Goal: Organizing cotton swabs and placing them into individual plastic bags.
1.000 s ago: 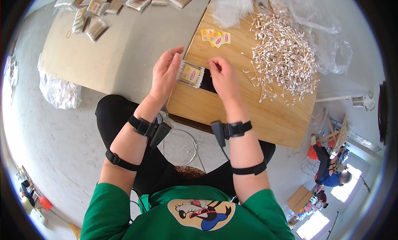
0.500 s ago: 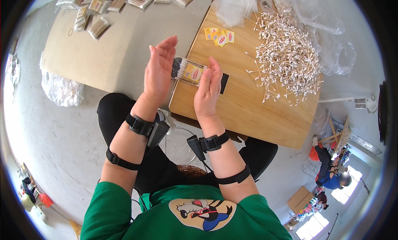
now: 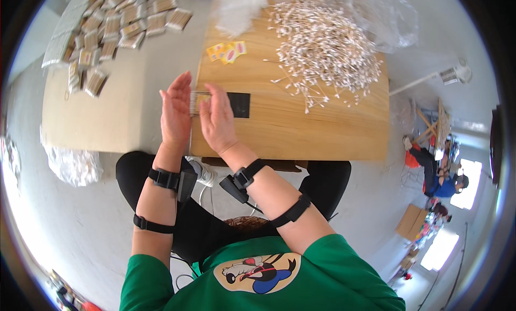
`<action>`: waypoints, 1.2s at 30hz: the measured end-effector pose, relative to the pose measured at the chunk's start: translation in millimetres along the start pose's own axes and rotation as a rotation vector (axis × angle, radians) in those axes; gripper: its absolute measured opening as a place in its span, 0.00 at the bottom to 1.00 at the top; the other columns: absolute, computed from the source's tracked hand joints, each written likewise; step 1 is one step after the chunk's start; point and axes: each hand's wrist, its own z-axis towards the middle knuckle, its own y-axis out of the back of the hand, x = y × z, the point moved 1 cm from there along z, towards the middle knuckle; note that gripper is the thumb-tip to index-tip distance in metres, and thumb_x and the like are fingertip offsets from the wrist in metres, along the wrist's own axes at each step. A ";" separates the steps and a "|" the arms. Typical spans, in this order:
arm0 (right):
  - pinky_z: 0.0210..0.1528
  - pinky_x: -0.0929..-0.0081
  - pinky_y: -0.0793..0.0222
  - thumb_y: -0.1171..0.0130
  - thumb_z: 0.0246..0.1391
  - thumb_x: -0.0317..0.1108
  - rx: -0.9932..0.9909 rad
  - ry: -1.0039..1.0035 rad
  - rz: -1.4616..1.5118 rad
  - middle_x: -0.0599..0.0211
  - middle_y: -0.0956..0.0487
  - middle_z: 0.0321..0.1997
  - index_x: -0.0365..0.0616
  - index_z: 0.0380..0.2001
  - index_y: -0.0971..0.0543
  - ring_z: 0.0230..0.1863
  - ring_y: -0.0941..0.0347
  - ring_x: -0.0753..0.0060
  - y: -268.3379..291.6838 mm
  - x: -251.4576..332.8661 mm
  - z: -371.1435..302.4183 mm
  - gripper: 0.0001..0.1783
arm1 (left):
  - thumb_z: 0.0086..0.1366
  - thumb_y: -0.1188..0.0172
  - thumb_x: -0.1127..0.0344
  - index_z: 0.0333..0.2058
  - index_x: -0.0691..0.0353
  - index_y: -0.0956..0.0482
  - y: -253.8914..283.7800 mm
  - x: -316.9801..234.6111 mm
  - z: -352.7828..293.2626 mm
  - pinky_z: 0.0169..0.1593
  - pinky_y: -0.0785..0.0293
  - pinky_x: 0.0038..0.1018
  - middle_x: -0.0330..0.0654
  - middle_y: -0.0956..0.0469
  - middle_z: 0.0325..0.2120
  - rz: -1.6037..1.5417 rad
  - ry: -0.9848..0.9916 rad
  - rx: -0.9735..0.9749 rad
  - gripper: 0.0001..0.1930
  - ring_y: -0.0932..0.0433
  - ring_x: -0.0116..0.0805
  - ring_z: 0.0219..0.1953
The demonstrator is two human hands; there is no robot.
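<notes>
A small pack of cotton swabs [image 3: 194, 104] with a yellow card lies between my hands at the left edge of the wooden table. My left hand [image 3: 176, 111] is upright at the pack's left end, fingers stretched out. My right hand [image 3: 217, 120] is at the other end, fingers extended and partly covering the pack. Whether the palms press on it cannot be seen. A black rectangle [image 3: 240, 105] lies on the wood beside my right fingers. Several yellow cards [image 3: 228, 52] lie farther off.
A large heap of loose cotton swabs [image 3: 330, 47] covers the far right of the wooden table [image 3: 322, 136]. Clear plastic bags lie behind it and at its left [image 3: 240, 10]. Many filled swab packs [image 3: 131, 20] are spread on the pale left table [image 3: 91, 123]. Another person [image 3: 441, 182] sits far right.
The view has shifted, so the tables sit farther left and more packs show at the far left. My hands are closer together, and my right hand covers more of the swab pack.
</notes>
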 end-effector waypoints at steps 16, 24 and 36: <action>0.45 0.55 0.33 0.40 0.50 0.25 -0.225 -0.027 -0.629 0.58 0.27 0.38 0.45 0.35 0.26 0.43 0.30 0.50 156.4 -75.0 0.7 0.09 | 0.64 0.43 0.65 0.61 0.64 0.36 -93.3 86.6 -61.3 0.69 0.47 0.44 0.51 0.37 0.63 1.532 -0.445 0.402 0.27 0.41 0.48 0.67; 0.40 0.57 0.32 0.40 0.49 0.26 0.035 0.047 -0.510 0.59 0.27 0.33 0.43 0.28 0.27 0.39 0.29 0.50 164.4 -67.4 -35.2 0.05 | 0.67 0.47 0.57 0.65 0.58 0.40 -102.1 94.4 -61.5 0.71 0.52 0.42 0.48 0.43 0.67 1.821 -0.410 0.368 0.30 0.47 0.43 0.70; 0.40 0.59 0.31 0.36 0.49 0.31 -0.246 -0.087 -0.665 0.64 0.25 0.33 0.47 0.30 0.25 0.38 0.28 0.54 212.5 -83.5 -33.4 0.07 | 0.70 0.56 0.48 0.67 0.53 0.40 -115.7 106.1 -69.2 0.72 0.57 0.42 0.44 0.46 0.69 2.026 -0.307 0.531 0.30 0.49 0.39 0.71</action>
